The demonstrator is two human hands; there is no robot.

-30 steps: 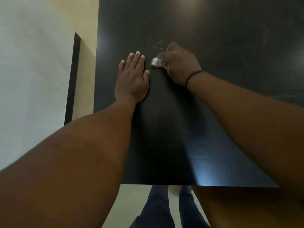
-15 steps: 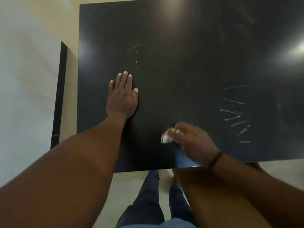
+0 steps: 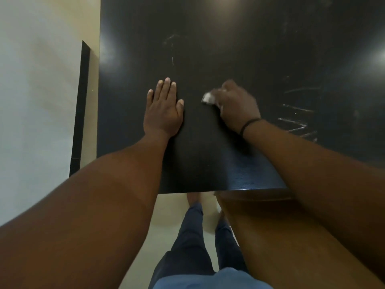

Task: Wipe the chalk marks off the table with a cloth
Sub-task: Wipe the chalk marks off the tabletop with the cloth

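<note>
The black table fills the upper part of the head view. My left hand lies flat on it, fingers straight and together. To its right, my right hand grips a small white cloth against the tabletop; only a corner of the cloth shows past the fingers. Faint chalk strokes lie beyond my left hand. A cluster of short white chalk marks sits right of my right wrist.
The table's near edge runs just above my feet on the pale floor. A brown wooden piece stands under the table's right front. A thin black panel leans by the white wall at left.
My right hand with the cloth has swept from the table's near edge away from me, up beside my left hand. The left hand stays flat in place.
</note>
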